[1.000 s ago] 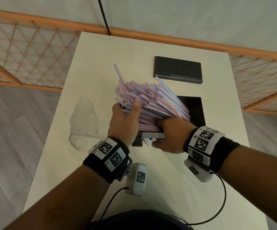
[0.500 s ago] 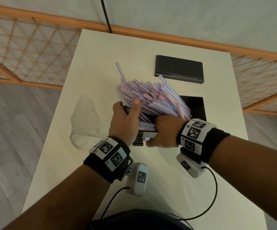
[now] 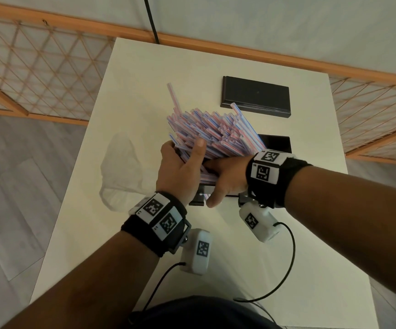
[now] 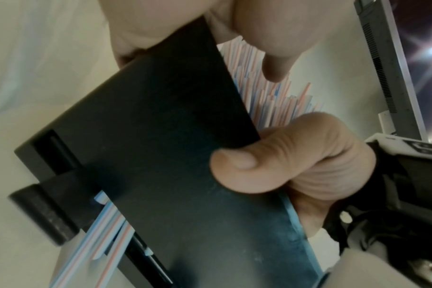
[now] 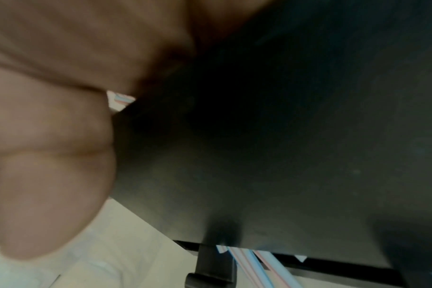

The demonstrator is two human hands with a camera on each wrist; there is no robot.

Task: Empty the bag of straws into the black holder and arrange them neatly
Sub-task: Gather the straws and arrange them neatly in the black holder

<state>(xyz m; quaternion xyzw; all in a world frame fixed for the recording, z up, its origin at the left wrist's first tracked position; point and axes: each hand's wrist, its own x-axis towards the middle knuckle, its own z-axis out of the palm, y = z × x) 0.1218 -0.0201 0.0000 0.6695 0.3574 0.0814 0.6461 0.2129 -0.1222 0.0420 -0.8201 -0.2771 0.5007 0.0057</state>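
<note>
Both hands meet at the black holder (image 4: 160, 136): left hand (image 3: 180, 172) curls round the straws (image 3: 216, 134), which point away; right hand (image 3: 225, 179) probably pinches its wall.

holder (image 3: 276, 144) 1 — lid (image 3: 255, 96) 1 — bag (image 3: 121, 169) 1 — hands 2 — straws (image 3: 216, 134) uncountable

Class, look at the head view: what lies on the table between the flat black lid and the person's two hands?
In the head view, the fanned bundle of straws fills the stretch between the lid and the left hand and right hand.
</note>
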